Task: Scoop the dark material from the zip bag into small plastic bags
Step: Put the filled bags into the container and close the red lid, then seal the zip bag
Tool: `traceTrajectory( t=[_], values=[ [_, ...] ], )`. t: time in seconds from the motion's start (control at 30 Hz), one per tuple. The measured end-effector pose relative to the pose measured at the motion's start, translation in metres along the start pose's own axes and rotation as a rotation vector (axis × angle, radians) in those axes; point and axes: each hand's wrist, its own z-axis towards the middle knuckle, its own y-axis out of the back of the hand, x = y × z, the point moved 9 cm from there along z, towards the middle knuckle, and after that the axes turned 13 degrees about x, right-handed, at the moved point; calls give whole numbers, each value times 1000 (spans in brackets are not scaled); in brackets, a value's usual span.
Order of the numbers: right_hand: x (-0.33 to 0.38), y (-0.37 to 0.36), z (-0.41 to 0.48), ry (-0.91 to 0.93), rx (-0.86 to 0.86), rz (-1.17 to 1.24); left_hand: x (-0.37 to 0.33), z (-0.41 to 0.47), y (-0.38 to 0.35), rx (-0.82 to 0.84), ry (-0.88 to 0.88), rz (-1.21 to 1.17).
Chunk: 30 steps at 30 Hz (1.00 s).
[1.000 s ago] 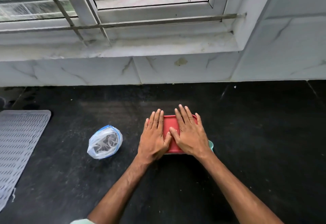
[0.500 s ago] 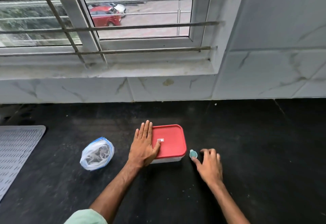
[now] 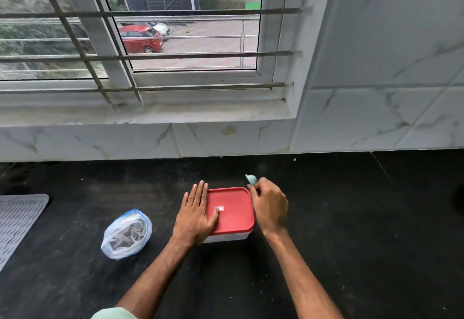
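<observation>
- Left hand (image 3: 197, 214) lies flat, palm down, fingers straight and together, on the left part of the red lid (image 3: 233, 212). Grips nothing; the thumb tip reaches the small white label (image 3: 219, 208) at lid centre.
- Lid sits closed on a clear rectangular container (image 3: 226, 238); only its near wall shows below the lid edge. Contents can't be told.
- Right hand (image 3: 270, 205) is curled at the lid's right edge, fingers bunched at the far right corner. It pinches a small pale teal scoop (image 3: 251, 179), whose rounded end sticks out past the fingertips on the far side. The held part is hidden in the fingers.
- Motion blur on the right hand; whether it touches the lid can't be told.
- Zip bag (image 3: 127, 234) lies on the black counter (image 3: 351, 231) to the left of the left hand, apart from it and from the container. Clear plastic with a blue zip strip along the top edge, dark material (image 3: 125, 234) visible inside. No hand touches it.
- Grey perforated mat (image 3: 17, 218) is further left of the bag, at the frame edge, well apart from both hands.
- Beyond the hands: white marble-pattern wall tiles (image 3: 376, 118), and a barred window (image 3: 150, 42) above the sill.
- A pale green sleeve (image 3: 113, 313) shows on the left arm at the bottom of the frame.
</observation>
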Motion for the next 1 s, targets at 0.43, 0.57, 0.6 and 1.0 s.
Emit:
traceTrajectory(
  t=[0.43, 0.57, 0.6, 1.0],
  values=[
    [50, -64, -26, 55, 140, -419, 5, 9, 4, 5, -54, -34],
    [36, -69, -19, -72, 176, -364, 9, 7, 3, 41, -63, -47],
    [34, -68, -20, -97, 187, -348, 7, 7, 4, 60, -80, -77],
    [195, -184, -59, 50, 677, 322, 257, -126, 56, -523, 499, -799]
  ],
)
